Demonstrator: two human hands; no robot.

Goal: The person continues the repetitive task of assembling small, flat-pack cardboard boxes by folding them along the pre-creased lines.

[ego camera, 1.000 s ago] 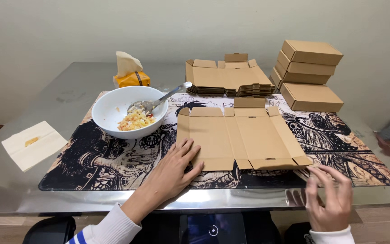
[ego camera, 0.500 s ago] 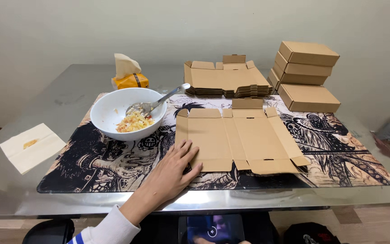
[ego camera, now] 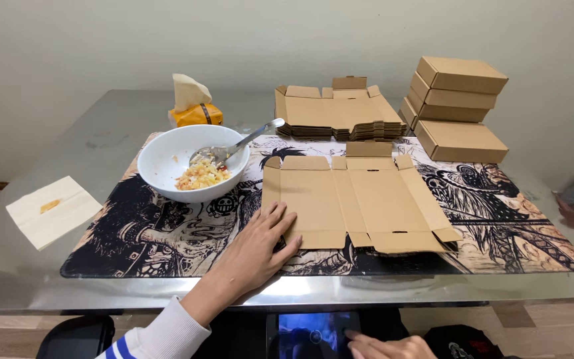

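A flat unfolded cardboard box blank (ego camera: 360,203) lies on a black-and-white printed mat (ego camera: 167,233) covering the grey surface (ego camera: 101,126). The left hand (ego camera: 257,249) rests palm down, fingers spread, on the blank's near left corner. Left of the blank stands a white bowl (ego camera: 191,163) with some food and a metal spoon (ego camera: 240,143) leaning in it. Beyond the blank sits a stack of flat blanks (ego camera: 337,113); to the right of that stack are folded boxes (ego camera: 456,106), piled. Far left of the blank lies a paper napkin (ego camera: 53,211). Nearer than the blank, under the surface edge, the right hand (ego camera: 383,346) touches a lit phone screen (ego camera: 313,332).
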